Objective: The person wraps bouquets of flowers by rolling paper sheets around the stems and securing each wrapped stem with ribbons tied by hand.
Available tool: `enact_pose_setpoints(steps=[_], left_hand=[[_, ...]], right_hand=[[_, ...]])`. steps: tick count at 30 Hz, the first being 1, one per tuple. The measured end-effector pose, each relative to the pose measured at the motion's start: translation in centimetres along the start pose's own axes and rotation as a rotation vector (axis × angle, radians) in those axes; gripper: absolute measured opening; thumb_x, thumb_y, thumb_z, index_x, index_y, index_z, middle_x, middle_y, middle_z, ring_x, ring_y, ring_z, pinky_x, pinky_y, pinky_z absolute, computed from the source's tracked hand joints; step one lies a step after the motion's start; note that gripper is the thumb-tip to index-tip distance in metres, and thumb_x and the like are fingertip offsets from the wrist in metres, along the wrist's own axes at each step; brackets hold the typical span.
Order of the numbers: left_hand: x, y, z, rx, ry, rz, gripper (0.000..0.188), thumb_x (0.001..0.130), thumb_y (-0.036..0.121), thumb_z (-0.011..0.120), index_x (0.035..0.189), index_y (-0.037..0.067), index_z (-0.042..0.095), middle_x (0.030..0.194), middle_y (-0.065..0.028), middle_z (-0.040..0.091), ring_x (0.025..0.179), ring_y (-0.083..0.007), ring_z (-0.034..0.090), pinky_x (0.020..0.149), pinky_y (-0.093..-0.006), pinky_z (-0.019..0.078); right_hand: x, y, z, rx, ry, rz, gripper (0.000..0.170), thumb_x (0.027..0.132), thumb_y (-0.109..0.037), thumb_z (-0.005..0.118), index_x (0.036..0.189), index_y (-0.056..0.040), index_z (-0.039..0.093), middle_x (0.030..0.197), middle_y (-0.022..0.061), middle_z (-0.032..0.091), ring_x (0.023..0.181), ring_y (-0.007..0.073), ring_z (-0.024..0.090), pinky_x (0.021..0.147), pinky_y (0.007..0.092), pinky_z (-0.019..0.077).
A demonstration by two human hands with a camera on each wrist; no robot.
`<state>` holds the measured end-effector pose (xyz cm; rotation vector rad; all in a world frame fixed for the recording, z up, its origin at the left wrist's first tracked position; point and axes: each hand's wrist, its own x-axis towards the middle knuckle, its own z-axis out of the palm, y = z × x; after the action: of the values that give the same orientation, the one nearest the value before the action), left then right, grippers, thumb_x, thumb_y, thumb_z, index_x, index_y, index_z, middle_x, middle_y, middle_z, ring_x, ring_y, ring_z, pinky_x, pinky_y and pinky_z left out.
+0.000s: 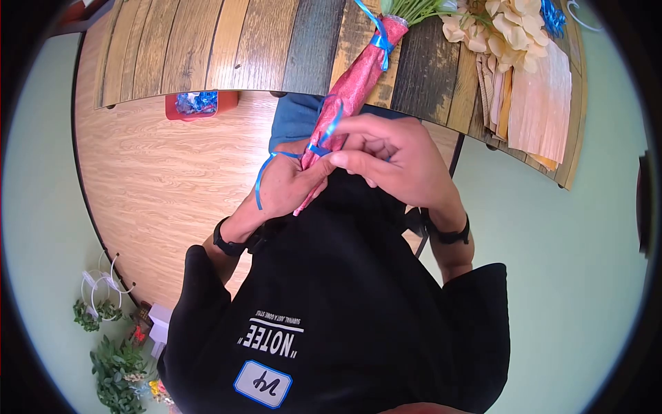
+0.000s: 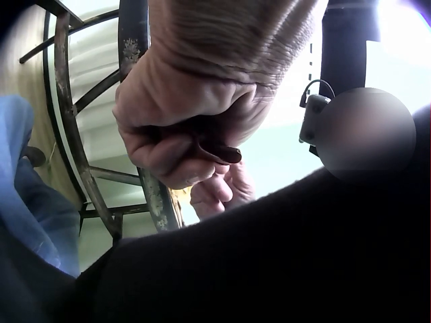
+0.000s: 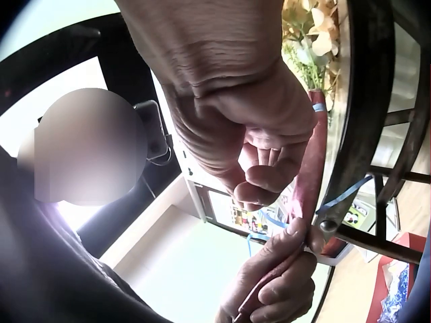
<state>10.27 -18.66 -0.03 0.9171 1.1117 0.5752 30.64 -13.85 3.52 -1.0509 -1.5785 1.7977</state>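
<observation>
A bouquet in a pink wrapper (image 1: 352, 86) slants from the table edge toward the person's lap, a blue ribbon bow (image 1: 381, 45) tied near its top. The left hand (image 1: 286, 185) grips the narrow lower end, its thumb along the wrapper; the rolled tip (image 2: 219, 153) pokes out of the curled fingers in the left wrist view. Around the wrapper just above that thumb runs a second blue ribbon (image 1: 319, 150). At this ribbon the right hand (image 1: 400, 155) works with index finger and thumb, its other fingers curled. One loose ribbon tail hangs over the left hand.
On the wooden table (image 1: 255, 48), cream flowers (image 1: 510, 31) and folded wrapping sheets (image 1: 541, 103) lie at the right. A red bin (image 1: 227, 103) with blue shreds stands below the table's edge. Greenery (image 1: 117, 372) sits on the floor at the lower left.
</observation>
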Motion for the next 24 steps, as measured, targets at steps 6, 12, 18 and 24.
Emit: enact_pose_setpoints(steps=[6, 12, 18, 24], left_hand=[[0.0, 0.3, 0.0, 0.112, -0.037, -0.102, 0.031, 0.102, 0.024, 0.061, 0.079, 0.004, 0.059, 0.055, -0.0006, 0.054, 0.045, -0.008, 0.051, 0.041, -0.028, 0.037], [0.1, -0.3, -0.1, 0.083, -0.025, -0.042, 0.042, 0.105, 0.023, 0.057, 0.068, 0.004, 0.056, 0.047, -0.0022, 0.051, 0.035, -0.0104, 0.046, 0.035, -0.0259, 0.0314], [0.1, -0.4, 0.0, 0.12, -0.057, -0.017, 0.054, 0.104, 0.023, 0.058, 0.053, 0.004, 0.05, 0.043, -0.002, 0.049, 0.035, -0.011, 0.046, 0.037, -0.0271, 0.033], [0.0, 0.0, 0.2, 0.119, -0.086, -0.084, 0.038, 0.101, 0.026, 0.061, 0.072, 0.001, 0.059, 0.052, -0.0037, 0.054, 0.044, -0.0131, 0.052, 0.045, -0.0304, 0.0411]], right_hand=[[4.4, -1.0, -0.3, -0.328, -0.107, -0.121, 0.02, 0.092, -0.014, 0.069, 0.104, 0.0025, 0.068, 0.068, 0.0091, 0.065, 0.056, 0.0155, 0.061, 0.055, 0.0301, 0.0454], [7.1, -1.2, 1.5, -0.691, -0.167, -0.215, 0.018, 0.086, -0.017, 0.067, 0.081, 0.0006, 0.071, 0.071, 0.0162, 0.067, 0.067, 0.036, 0.066, 0.064, 0.0427, 0.0521], [8.6, -0.1, 2.3, -1.086, -0.28, -0.39, 0.017, 0.071, -0.016, 0.074, 0.068, -0.0004, 0.067, 0.065, 0.0177, 0.064, 0.067, 0.0357, 0.069, 0.056, 0.0449, 0.0519], [10.2, -1.6, 2.5, -1.277, -0.512, -0.236, 0.016, 0.086, -0.021, 0.07, 0.081, -0.005, 0.069, 0.079, 0.0105, 0.067, 0.077, 0.0334, 0.067, 0.063, 0.0465, 0.05]])
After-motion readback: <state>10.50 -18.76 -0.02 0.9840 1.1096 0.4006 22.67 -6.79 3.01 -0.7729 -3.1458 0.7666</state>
